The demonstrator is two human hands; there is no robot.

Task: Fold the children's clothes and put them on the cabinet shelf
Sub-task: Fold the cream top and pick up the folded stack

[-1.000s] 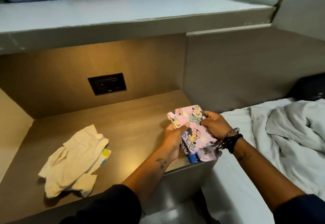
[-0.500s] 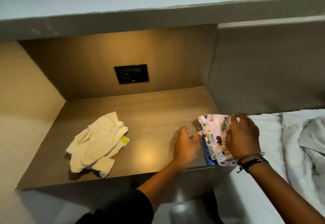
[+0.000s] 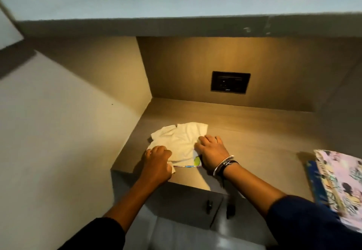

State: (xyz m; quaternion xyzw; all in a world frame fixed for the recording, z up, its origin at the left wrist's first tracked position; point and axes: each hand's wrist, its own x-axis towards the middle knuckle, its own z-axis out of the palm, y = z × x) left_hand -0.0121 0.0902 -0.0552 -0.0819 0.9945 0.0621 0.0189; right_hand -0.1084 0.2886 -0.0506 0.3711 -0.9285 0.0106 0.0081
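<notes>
No words, numbers or brand names can be read. The black socket plate [image 3: 230, 82] on the back wall carries a small pale mark at its lower edge, too small to make out. The pink garment [image 3: 341, 179] at the right shows cartoon figures and blurred marks among them, none legible.

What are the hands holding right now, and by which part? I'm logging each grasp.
Both hold the cream garment on the wooden shelf: left hand at its near-left edge, right hand at its right side.
</notes>
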